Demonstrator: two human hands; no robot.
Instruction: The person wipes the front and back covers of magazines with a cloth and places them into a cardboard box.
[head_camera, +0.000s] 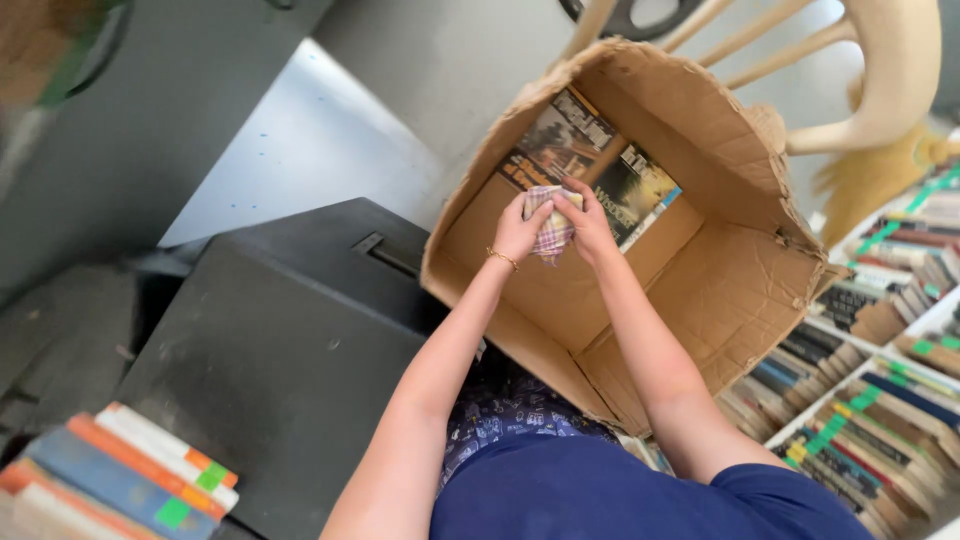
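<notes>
Head view: both hands (553, 225) grip a crumpled plaid cloth (552, 232) inside a cardboard box (700, 300).

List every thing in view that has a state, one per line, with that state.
Cardboard box: open, tipped toward the person, creased and torn at the rim.
Checked cloth: bunched, gripped by both hands inside the box.
Left hand: closed on the cloth.
Right hand: closed on the cloth.
Books in the box: lying flat on the bottom.
Stack of books: piled flat, closed.
Shelved books: packed in rows.
</notes>
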